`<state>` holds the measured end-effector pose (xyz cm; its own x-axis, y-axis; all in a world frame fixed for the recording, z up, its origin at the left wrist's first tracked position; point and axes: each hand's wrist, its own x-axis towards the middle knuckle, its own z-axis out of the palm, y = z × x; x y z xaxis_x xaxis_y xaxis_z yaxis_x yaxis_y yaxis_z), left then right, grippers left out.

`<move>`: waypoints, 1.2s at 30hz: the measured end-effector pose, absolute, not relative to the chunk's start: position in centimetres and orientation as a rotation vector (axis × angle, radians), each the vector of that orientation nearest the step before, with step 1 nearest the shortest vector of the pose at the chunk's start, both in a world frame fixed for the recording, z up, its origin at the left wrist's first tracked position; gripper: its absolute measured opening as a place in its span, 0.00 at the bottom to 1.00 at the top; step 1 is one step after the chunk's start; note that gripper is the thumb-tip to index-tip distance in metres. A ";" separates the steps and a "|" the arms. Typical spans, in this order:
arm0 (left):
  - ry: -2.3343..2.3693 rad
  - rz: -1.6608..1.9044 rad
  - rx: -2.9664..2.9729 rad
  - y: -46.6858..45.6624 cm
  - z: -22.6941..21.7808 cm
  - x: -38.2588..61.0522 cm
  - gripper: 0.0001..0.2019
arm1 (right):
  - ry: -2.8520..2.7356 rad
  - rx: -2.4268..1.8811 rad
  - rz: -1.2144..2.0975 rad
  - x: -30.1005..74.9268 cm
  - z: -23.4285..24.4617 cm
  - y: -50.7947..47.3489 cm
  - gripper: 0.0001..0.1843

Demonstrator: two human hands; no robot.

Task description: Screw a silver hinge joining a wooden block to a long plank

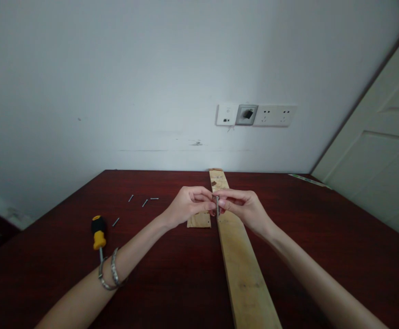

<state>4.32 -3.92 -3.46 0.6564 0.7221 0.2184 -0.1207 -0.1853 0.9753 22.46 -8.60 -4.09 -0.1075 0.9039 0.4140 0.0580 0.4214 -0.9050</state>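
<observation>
My left hand [190,205] and my right hand [242,206] meet over a long wooden plank [242,265] that runs from the near edge of the dark red table [322,246] toward the wall. Both hands pinch a small metal screw [217,205], held upright between the fingertips just above the plank. A small wooden block [198,220] lies on the table under my left hand, next to the plank. Two metal bangles [109,274] circle my left wrist.
A screwdriver with a black and yellow handle [98,233] lies on the table at the left, near my left forearm. Several loose screws [144,202] are scattered behind it. Wall sockets [256,114] sit above the table. A white door [377,155] stands at the right.
</observation>
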 end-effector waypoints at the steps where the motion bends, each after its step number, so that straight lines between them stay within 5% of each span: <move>1: 0.507 0.808 1.583 -3.9 -3.5 4.3 0.13 | -1.515 -0.888 0.912 22.4 -4.1 -8.6 0.12; 9: 0.458 0.770 1.500 -3.8 -3.7 4.4 0.12 | -1.586 -0.904 0.950 22.6 -4.4 -8.4 0.15; 18: 0.580 0.857 1.326 -3.6 -3.6 4.6 0.14 | -1.659 -0.890 0.782 23.2 -5.0 -8.1 0.31; 36: 0.592 0.767 1.227 -3.5 -3.9 4.6 0.13 | -1.852 -0.868 0.572 23.3 -5.4 -8.1 0.23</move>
